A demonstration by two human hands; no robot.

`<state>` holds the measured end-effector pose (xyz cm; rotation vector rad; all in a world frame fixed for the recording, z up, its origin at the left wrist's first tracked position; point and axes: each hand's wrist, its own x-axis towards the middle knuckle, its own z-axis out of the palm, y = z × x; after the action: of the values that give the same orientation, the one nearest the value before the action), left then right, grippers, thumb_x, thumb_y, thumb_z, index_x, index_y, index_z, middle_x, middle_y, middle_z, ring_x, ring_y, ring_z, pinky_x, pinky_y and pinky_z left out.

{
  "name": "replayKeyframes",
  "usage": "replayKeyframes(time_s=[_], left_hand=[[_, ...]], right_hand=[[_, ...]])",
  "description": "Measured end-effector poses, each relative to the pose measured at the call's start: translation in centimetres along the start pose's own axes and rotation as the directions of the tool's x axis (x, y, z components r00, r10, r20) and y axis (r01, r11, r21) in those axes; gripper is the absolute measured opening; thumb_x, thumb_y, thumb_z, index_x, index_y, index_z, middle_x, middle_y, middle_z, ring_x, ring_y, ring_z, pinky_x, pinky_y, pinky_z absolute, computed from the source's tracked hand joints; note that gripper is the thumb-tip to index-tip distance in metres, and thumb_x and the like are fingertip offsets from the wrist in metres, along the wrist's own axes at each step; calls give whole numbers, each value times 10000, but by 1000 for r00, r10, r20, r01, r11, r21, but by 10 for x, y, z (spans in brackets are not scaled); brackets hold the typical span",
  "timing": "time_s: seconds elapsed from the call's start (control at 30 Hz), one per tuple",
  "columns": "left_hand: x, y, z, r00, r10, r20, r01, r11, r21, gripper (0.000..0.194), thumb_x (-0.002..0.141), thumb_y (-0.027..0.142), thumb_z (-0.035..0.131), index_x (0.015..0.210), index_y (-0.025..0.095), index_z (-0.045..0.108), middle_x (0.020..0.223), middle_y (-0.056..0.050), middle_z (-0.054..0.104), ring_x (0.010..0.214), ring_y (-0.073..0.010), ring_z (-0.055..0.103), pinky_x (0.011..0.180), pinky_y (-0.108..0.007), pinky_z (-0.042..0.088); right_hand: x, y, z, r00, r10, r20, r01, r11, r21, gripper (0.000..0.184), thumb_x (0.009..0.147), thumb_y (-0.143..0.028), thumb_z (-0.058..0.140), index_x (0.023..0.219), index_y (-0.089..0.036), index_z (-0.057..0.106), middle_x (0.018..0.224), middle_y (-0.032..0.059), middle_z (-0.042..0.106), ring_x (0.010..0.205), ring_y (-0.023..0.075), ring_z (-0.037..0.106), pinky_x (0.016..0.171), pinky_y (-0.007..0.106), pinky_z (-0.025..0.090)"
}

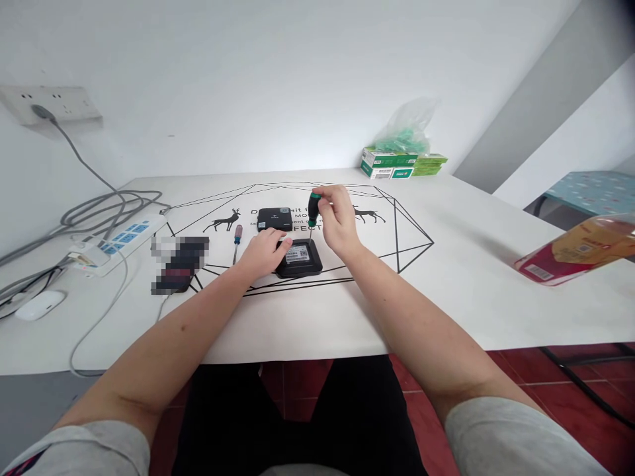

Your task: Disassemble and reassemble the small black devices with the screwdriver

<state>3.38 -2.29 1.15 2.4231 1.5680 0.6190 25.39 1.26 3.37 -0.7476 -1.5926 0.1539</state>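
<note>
A square black box (298, 267) with a white label on top lies on the table before me. My left hand (265, 252) holds it at its left side, fingers curled and thumb over the edge; part of that side is hidden. In my right hand (338, 219) is a screwdriver (313, 210) with a black and green handle, gripped near its top. The shaft points down, almost upright, to the box's far edge; I cannot tell whether the tip sits in a screw. Just behind is a second black box (274, 219). Another screwdriver (238, 238) lies left of my left hand.
On the left are a blurred-out phone-like object (181, 264), a power strip (131, 238) with grey cables, and a white earphone case (40, 305). Green boxes (389, 165) under a plastic bag (409, 129) stand by the wall. A bottle (575, 251) stands at the right.
</note>
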Motion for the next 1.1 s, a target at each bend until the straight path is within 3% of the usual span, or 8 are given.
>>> replayKeyframes(time_s=[0.13,0.23,0.43,0.57,0.7,0.8,0.97,1.1], left_hand=[[2,-2,-4,974,-224,-46,228,967,114,396,1116,411,406,1120,230,758,1105,-138,756,1132,-364,722,1007,-511,583],[1,-7,-5,949,-315,-15,313,937,157,304,1070,271,455,1150,240,747,1122,-140,757,1090,-369,744,925,-504,605],[-1,-10,-3,968,-246,52,228,947,225,311,1023,182,470,1121,244,759,1272,-153,706,1155,-356,731,953,-492,612],[0,-9,-1,973,-228,39,215,954,208,302,1041,220,472,1065,258,771,1204,-133,722,1116,-343,736,916,-469,622],[1,-7,0,968,-246,42,235,956,177,301,1043,235,483,1083,245,782,1203,-136,757,1105,-349,740,893,-461,623],[2,-5,0,967,-247,58,233,955,183,314,1044,182,463,1102,218,770,1231,-132,766,1120,-324,739,916,-423,610],[3,-2,-1,966,-249,73,227,947,227,310,1062,116,444,1089,199,742,1203,-126,752,1108,-291,738,882,-362,582],[4,-2,0,971,-225,79,201,952,231,306,1083,123,446,1099,193,743,1192,-124,744,1102,-285,737,892,-357,572]], right_hand=[[0,1,3,992,119,29,-119,993,3,381,912,-443,772,1221,-285,616,1183,66,751,988,233,720,829,435,647],[-1,2,4,986,161,52,-161,987,7,465,865,-382,791,1264,-299,567,1193,63,786,982,243,747,838,460,651],[-3,1,1,983,169,72,-171,985,24,418,914,-248,631,1324,-296,565,1331,94,763,1044,244,744,863,455,647],[-2,4,-1,996,78,34,-76,995,-63,427,907,-179,564,1306,-291,672,1230,78,694,1026,235,684,850,432,633],[-1,8,-2,1000,-21,3,21,997,-73,480,925,-110,476,1301,-290,715,1052,48,607,1006,228,653,974,477,614],[-2,7,-2,1000,-24,16,25,998,-59,446,949,-106,449,1253,-286,721,1068,58,612,1050,239,651,963,478,611],[-2,0,0,996,87,21,-86,995,-47,245,957,-266,623,1201,-277,649,1165,62,628,965,214,631,784,402,605],[-2,-2,2,988,154,20,-153,987,-38,395,852,-340,791,1161,-292,549,1183,45,621,967,207,627,727,373,596]])
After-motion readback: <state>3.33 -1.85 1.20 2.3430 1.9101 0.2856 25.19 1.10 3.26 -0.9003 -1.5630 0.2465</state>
